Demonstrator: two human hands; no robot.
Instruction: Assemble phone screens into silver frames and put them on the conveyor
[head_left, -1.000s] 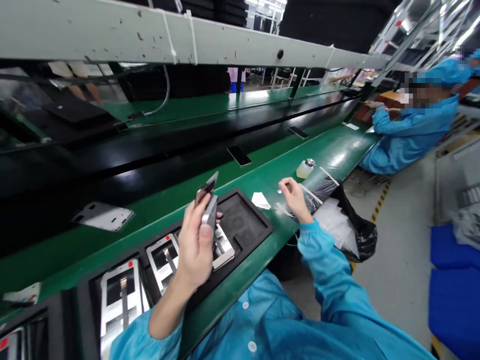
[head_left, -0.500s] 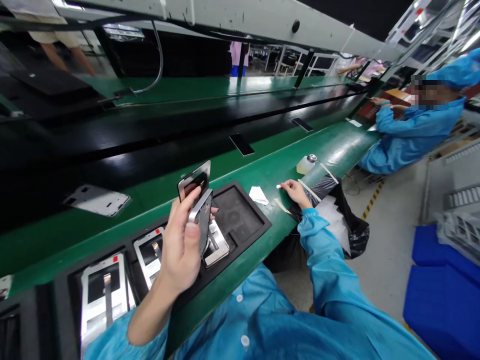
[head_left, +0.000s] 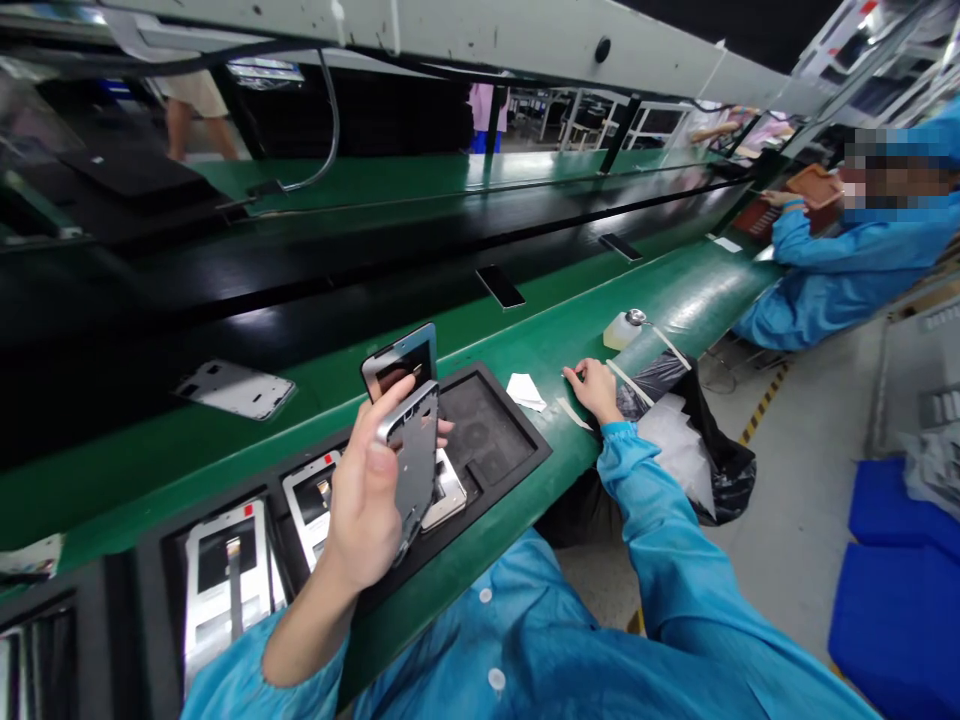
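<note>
My left hand (head_left: 367, 510) is closed around two phone parts held upright and slightly apart over the black tray. The nearer one is a grey phone housing (head_left: 416, 455); behind it stands a dark-faced phone panel (head_left: 401, 360) with a light rim. Resting on the green bench, my right hand (head_left: 596, 388) has its thumb and fingertips pinched together. A tiny pale speck shows at the fingertips, too small to name. White paper (head_left: 526, 392) and a strip of tape (head_left: 574, 413) lie beside that hand.
A black foam tray (head_left: 536, 450) holds white phone assemblies (head_left: 206, 610). A bottle (head_left: 624, 330) with a metal top stands beyond my right hand, near a black plastic bag (head_left: 739, 470) at the bench edge. Phones (head_left: 500, 286) lie on the line. A co-worker (head_left: 847, 270) sits at right.
The red and white bit at my right fingertips no longer shows. My left hand has turned the phone housing so more of its face is visible. The view has shifted slightly.
</note>
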